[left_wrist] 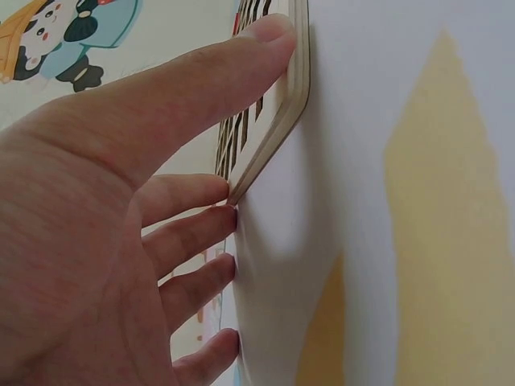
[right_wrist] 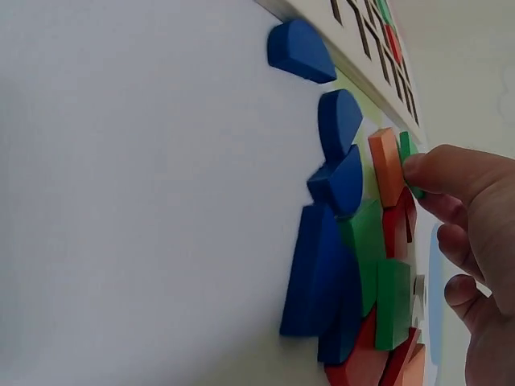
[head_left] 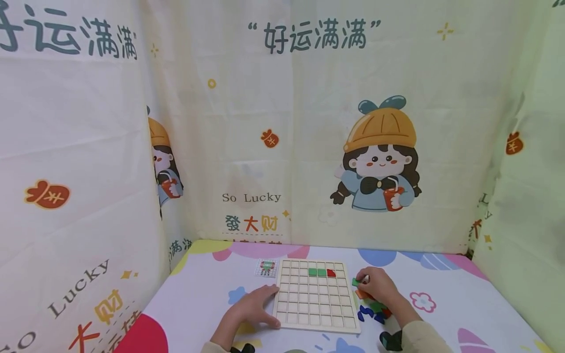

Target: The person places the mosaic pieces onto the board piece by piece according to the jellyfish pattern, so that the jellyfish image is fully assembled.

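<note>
A wooden grid board (head_left: 314, 314) lies flat on the table, with two green tiles (head_left: 317, 272) and a red tile (head_left: 331, 272) in its second row. My left hand (head_left: 253, 308) rests on the board's left edge (left_wrist: 278, 129), thumb on the rim and straight fingers on the table beside it. My right hand (head_left: 377, 284) pinches a small green tile (head_left: 355, 282) just right of the board, above a pile of loose tiles (head_left: 374, 309). In the right wrist view that green tile (right_wrist: 409, 157) sits between thumb and finger, over blue (right_wrist: 326, 273), orange and green pieces.
A small printed card (head_left: 267, 267) lies at the board's upper left corner. The table wears a white cloth (head_left: 203, 289) with coloured shapes. Printed fabric walls (head_left: 282, 122) close in the back and both sides. A dark object (head_left: 390, 340) sits near my right sleeve.
</note>
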Demonstrator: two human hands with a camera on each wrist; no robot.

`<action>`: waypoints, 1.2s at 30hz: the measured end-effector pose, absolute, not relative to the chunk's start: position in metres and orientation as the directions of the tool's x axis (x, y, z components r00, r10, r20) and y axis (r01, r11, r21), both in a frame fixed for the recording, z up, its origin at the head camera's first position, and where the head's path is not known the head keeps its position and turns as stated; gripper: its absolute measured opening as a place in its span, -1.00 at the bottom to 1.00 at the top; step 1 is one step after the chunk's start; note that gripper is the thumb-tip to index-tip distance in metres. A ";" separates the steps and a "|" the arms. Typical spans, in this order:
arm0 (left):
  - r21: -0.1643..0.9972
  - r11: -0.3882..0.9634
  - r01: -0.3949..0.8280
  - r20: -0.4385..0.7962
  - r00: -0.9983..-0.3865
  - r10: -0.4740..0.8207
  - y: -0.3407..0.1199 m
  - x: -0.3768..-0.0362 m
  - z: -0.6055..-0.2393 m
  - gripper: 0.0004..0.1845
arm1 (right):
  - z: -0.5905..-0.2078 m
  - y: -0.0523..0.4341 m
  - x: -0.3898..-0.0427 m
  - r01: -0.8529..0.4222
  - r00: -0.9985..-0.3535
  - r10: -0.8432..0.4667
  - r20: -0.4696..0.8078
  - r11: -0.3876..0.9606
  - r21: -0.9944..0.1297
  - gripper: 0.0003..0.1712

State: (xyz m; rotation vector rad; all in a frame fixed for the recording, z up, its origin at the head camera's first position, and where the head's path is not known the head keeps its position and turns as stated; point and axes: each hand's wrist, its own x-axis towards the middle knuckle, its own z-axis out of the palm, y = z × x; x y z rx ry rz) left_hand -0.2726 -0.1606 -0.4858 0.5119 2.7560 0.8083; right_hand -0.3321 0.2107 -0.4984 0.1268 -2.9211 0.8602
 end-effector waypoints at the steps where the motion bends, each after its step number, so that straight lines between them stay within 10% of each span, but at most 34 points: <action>1: 0.558 0.787 0.263 -0.116 -0.914 0.389 -0.161 -0.272 -0.486 -0.02 | -0.498 0.210 -0.332 -0.101 -0.992 -0.044 0.117 0.837 -0.538 -0.89; 16: 0.556 0.788 0.266 -0.113 -0.914 0.389 -0.162 -0.272 -0.485 -0.02 | -0.502 0.168 -0.342 -0.176 -0.983 -0.082 0.167 0.705 -0.687 -0.92; 36: 0.552 0.780 0.295 -0.093 -0.908 0.408 -0.160 -0.275 -0.485 -0.01 | -0.500 0.101 -0.354 -0.302 -0.945 -0.160 0.286 0.765 -0.570 -0.96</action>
